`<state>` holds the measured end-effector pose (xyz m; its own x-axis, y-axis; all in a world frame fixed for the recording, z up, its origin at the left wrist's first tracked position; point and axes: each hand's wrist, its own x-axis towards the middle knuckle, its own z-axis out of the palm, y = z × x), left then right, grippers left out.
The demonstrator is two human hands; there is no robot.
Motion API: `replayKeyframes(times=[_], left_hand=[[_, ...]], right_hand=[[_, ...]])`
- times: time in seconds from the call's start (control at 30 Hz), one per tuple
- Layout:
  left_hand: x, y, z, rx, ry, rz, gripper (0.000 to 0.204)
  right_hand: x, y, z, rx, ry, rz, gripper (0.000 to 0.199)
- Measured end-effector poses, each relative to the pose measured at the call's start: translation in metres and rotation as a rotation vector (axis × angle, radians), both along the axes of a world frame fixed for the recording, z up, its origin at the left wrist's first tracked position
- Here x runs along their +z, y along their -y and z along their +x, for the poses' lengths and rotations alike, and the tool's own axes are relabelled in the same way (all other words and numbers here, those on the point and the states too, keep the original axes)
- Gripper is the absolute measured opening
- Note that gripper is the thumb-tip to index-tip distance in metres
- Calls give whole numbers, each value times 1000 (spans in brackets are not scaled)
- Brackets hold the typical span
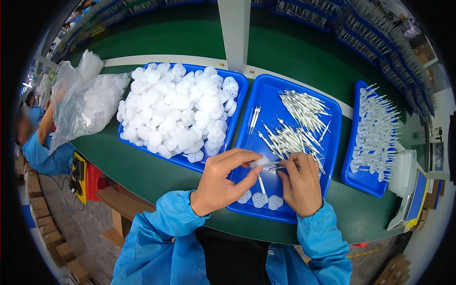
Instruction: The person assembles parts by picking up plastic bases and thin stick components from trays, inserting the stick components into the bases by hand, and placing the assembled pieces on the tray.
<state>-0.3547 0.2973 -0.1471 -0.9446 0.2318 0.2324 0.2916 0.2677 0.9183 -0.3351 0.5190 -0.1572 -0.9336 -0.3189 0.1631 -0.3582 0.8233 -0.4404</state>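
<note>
Above the near half of a blue tray (267,92), my left hand (221,183) pinches a translucent white plastic disc (259,163) between thumb and fingers. A slim white stick (261,184) points down from it. Close beside it, my right hand (302,187) is closed on thin white sticks with dark tips (274,166), which reach toward the disc; whether they touch it I cannot tell. Below my hands, several translucent lobed discs (260,200) lie along the tray's near edge. Behind my hands, the same tray bears heaps of thin pointed sticks (304,111).
To the left stands a blue tray (241,102) heaped with white discs (178,109). Beyond it lies a clear bag (97,107) of white parts, near another person's blue sleeve (47,154). At right, a blue tray (359,184) holds upright stick pieces. A white post (234,33) rises behind.
</note>
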Motion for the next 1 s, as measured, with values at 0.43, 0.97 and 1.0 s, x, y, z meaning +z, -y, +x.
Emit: replayKeyframes(times=[0.43,0.97,1.0], left_hand=[[-6,0,4,-39,378,246,26],[-1,-3,7,-93,462,254,27],[-2,-3,7,-93,462,254,27]], right_hand=[[32,-1,13,-169,56,-529,18],[21,6,21,-23,-123,-282,32],[21,6,21,1,-117,-287,34]])
